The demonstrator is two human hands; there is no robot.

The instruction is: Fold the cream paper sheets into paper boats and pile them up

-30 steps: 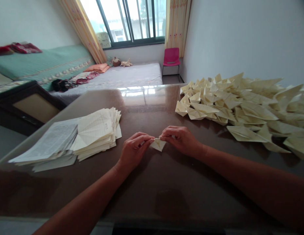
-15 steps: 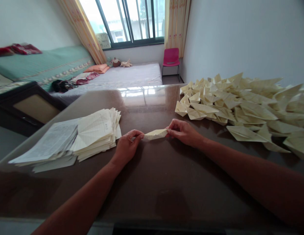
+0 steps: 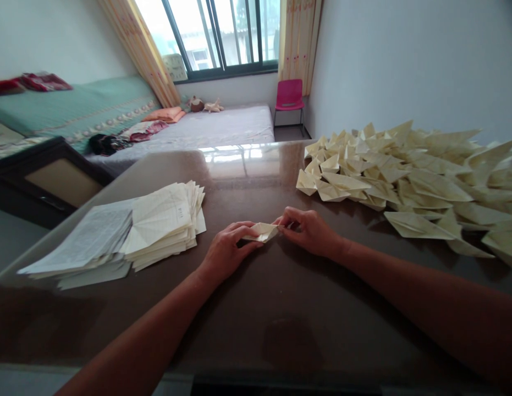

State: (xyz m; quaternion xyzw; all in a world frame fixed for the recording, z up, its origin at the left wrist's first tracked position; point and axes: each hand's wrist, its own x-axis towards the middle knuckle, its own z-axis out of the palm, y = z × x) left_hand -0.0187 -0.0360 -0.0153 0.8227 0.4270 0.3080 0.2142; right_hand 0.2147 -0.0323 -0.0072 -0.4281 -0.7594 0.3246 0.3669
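Between my two hands is a small folded paper boat (image 3: 264,233) in cream paper, just over the brown table. My left hand (image 3: 228,247) wraps its fingers and thumb around the boat's left end, hiding that part. With thumb and forefinger, my right hand (image 3: 307,230) pinches the pointed right tip. To the right lies a large heap of folded paper boats (image 3: 435,186) of the same cream colour. Left of my left hand rests a stack of creased cream sheets (image 3: 160,220), overlapping a pile of greyish printed sheets (image 3: 91,231).
The glossy brown table (image 3: 239,324) spans the foreground. Beyond its far edge stand a bed (image 3: 235,124) and a pink chair (image 3: 290,96) below a window. A dark cabinet (image 3: 49,181) is at the left, and a white wall rises on the right.
My left hand has shifted right, from pinching the boat's left tip to wrapping around that end. The boat has turned and shows more of its folded middle. My right hand stays at the right tip.
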